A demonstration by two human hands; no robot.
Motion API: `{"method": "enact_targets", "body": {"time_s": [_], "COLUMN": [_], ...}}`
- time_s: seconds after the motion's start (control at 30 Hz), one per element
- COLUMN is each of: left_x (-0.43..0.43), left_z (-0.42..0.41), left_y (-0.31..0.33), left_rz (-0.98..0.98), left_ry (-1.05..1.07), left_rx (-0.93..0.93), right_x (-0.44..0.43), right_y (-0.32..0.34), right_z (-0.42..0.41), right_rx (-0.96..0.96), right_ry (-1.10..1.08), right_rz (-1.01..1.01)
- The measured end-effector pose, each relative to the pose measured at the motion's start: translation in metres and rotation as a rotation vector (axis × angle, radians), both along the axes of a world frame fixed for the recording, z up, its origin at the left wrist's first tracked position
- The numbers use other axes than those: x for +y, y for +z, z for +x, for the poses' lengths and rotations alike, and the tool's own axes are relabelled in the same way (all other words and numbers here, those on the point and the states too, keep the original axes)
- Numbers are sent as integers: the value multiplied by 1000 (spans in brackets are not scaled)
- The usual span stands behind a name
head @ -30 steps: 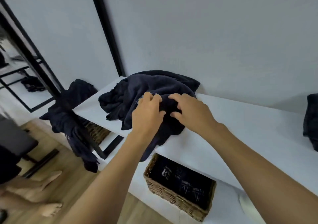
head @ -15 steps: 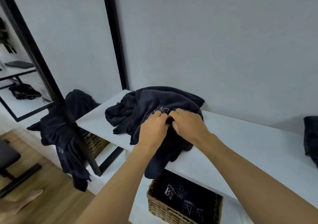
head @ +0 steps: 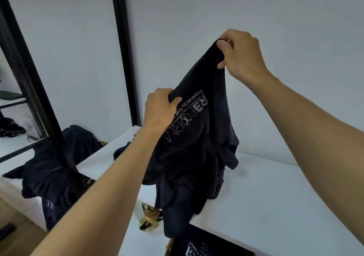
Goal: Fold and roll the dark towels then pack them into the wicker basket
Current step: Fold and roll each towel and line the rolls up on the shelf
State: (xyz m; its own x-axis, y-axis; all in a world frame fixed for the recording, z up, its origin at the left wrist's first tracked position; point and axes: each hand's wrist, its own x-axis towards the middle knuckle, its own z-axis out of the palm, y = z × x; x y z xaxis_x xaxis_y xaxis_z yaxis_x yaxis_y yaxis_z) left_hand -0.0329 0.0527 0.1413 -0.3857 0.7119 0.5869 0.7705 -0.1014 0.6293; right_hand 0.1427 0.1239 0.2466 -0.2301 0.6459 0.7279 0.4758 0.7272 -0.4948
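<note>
A dark navy towel with pale printed lettering hangs lifted above the white shelf. My right hand pinches its top edge high up near the wall. Lower and to the left, my left hand grips the same edge. The towel's bottom part still drapes over the shelf's front edge. Below it, the wicker basket shows only a strip of rim at the frame's bottom, with a folded dark towel lying inside.
A mirror with a black frame stands at the left and reflects another heap of dark towels. A black upright post runs up the wall. A gold-coloured object sits under the shelf edge.
Both hands were pressed together on the crumpled towel lying on the shelf. They have now raised it and drawn apart, the right hand going higher.
</note>
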Motion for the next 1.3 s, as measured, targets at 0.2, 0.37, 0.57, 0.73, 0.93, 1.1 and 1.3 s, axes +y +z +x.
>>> {"method": "enact_targets", "body": {"time_s": [0.2,0.37,0.57,0.73,0.93,1.1,1.3], "left_x": [-12,-11,27,78,132,128,91], "left_z": [-33,-25,10,43,104,131,133], "left_y": [74,134,186,203,248,315,324], "left_rz": [75,46,36,-111,19,368,461], "left_ry": [-11,-368,-680,-648,-690,-782,-756], "left_rx": [-31,-358,-628,-499,-614,-613,-668], "right_x": [26,46,33,27,67,71,38], "right_y": [51,85,122,133,150,212,241], "right_z": [45,102,180,237,274,278,288], "right_rx": [333,511,630,646,657,747,783], "right_ry": [-66,-99,-128,-179,-135,40,125], "right_rz": [-85,-87,-16,-29,-190,33,180]}}
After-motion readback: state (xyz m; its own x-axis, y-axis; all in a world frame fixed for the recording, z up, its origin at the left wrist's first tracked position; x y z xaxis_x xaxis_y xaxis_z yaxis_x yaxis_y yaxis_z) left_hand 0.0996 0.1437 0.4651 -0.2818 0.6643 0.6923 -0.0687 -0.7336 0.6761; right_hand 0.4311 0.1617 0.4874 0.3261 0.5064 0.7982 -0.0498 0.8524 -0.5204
